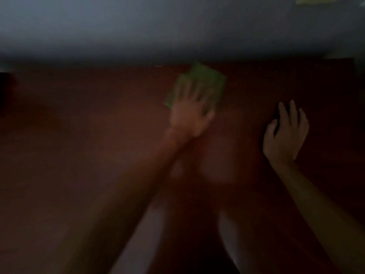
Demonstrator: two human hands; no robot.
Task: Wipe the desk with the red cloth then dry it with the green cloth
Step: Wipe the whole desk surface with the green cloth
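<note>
The scene is dim and blurred. The green cloth [205, 80] lies flat on the dark reddish-brown desk [79, 125], near its far edge. My left hand [190, 113] presses down on the cloth's near part, fingers spread over it. My right hand [286, 133] rests on the desk to the right of the cloth, fingers apart, holding nothing. The red cloth is not visible.
A pale grey wall [158, 26] rises behind the desk's far edge. Something yellowish-green [316, 0] shows at the top right corner. A dark shape [4, 91] sits at the desk's far left.
</note>
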